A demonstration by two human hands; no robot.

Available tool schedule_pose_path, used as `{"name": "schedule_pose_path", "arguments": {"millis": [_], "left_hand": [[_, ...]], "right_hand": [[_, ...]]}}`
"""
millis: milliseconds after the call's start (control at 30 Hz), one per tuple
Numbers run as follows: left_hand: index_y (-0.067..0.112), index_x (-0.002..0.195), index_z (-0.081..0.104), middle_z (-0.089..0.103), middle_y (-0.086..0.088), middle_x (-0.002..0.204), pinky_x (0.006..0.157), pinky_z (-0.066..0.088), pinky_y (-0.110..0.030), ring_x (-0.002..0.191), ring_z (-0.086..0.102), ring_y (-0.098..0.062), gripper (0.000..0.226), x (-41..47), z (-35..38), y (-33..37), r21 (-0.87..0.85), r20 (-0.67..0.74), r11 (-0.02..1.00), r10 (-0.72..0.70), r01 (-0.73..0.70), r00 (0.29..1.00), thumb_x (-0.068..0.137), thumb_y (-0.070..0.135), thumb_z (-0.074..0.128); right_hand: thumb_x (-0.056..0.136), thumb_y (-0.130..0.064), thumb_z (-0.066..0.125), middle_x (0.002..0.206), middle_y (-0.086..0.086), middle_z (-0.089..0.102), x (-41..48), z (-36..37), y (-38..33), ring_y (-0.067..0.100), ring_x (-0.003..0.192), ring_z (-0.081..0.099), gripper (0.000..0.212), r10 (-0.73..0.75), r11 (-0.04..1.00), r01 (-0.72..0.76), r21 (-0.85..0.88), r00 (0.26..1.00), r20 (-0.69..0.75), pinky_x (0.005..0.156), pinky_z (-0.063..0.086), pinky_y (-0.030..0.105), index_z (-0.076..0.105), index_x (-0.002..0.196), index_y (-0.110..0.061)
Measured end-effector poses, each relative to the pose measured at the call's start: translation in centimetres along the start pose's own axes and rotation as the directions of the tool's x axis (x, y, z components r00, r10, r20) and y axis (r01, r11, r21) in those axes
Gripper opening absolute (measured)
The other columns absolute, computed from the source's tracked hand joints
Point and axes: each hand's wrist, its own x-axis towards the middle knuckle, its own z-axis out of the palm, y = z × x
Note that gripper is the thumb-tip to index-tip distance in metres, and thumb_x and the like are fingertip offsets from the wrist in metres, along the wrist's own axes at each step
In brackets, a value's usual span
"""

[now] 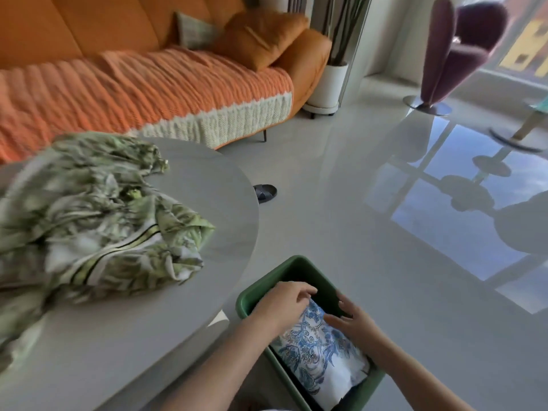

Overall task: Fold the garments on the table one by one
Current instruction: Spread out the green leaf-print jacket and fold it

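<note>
Blue-patterned garment (314, 348), folded, sits in the green bin (246, 298) beside the table (207, 185), left hand (281, 305) pinching its far edge, right hand (355, 321) spread flat on it: best tucked down level so the folds hold.

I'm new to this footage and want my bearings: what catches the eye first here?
A crumpled green leaf-print garment sprawls over the round grey table at left. Lower centre, on the floor, a green plastic bin holds a folded blue-and-white floral garment, with the left hand curled at its far edge and the right hand resting on it. A long orange sofa spans the back.
</note>
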Motion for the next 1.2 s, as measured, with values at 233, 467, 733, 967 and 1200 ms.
{"name": "schedule_pose_path", "arguments": {"millis": [233, 467, 733, 967, 1200], "left_hand": [[0.023, 0.115, 0.065, 0.067, 0.011, 0.111, 0.091, 0.05, -0.023, 0.099, 0.062, -0.002, 0.029, -10.9, -12.3, 4.0, 0.0, -0.513, 0.98, 0.171, -0.199, 0.842, 0.094, 0.012, 0.048], [0.024, 0.139, 0.042, 0.041, 0.002, 0.145, 0.113, 0.026, -0.04, 0.137, 0.033, -0.019, 0.051, -21.1, -19.6, -5.7, 0.31, -0.742, 0.908, 0.045, 0.283, 0.669, 0.09, 0.019, 0.057], [0.033, 0.147, 0.022, 0.011, 0.016, 0.156, 0.116, 0.001, -0.036, 0.145, 0.005, -0.007, 0.131, -28.4, -17.0, -14.2, 0.241, -0.655, 0.84, -0.228, 0.486, 0.72, 0.041, 0.084, -0.036], [0.032, 0.139, 0.041, 0.027, 0.022, 0.146, 0.114, 0.004, -0.027, 0.138, 0.013, 0.0, 0.117, -32.6, -15.6, -15.4, 0.127, -0.762, 0.916, -0.155, 0.379, 0.629, 0.056, 0.089, -0.018], [0.012, 0.108, 0.07, 0.065, 0.002, 0.116, 0.101, 0.041, -0.031, 0.116, 0.053, -0.012, 0.023, -36.9, -15.2, -17.5, -0.058, -0.859, 0.946, -0.21, 0.318, 0.467, 0.085, 0.014, 0.067]], "right_hand": [[0.077, -0.026, 0.074, 0.138, 0.013, 0.045, -5.2, -0.5, -14.0, 0.022, 0.102, 0.057, 0.073, -0.361, 0.92, 0.373, 0.122, 0.926, -0.109, 0.089, 0.044, 0.029, 0.039, 0.14, -0.011], [0.081, -0.048, 0.064, 0.151, -0.004, 0.03, -7.7, 9.4, -24.1, 0.018, 0.14, 0.025, 0.075, -0.649, 0.744, 0.65, -0.154, 0.758, 0.068, 0.111, 0.024, 0.032, 0.03, 0.145, -0.029], [0.096, -0.044, 0.043, 0.157, -0.014, 0.012, -8.8, 19.6, -25.2, 0.022, 0.146, 0.006, 0.055, -0.648, 0.501, 0.629, -0.595, 0.728, 0.224, 0.117, 0.009, 0.049, 0.02, 0.146, -0.041], [0.096, -0.033, 0.049, 0.144, -0.013, 0.043, -10.1, 20.4, -26.5, 0.017, 0.134, 0.038, 0.038, -0.68, 0.515, 0.689, -0.51, 0.691, 0.247, 0.102, 0.036, 0.03, 0.05, 0.134, -0.032], [0.086, -0.008, 0.062, 0.085, 0.003, 0.06, -13.0, 24.1, -26.8, 0.009, 0.076, 0.047, 0.022, -0.682, 0.572, 0.792, -0.213, 0.604, 0.413, 0.059, 0.033, 0.015, 0.07, 0.107, -0.009]]}}
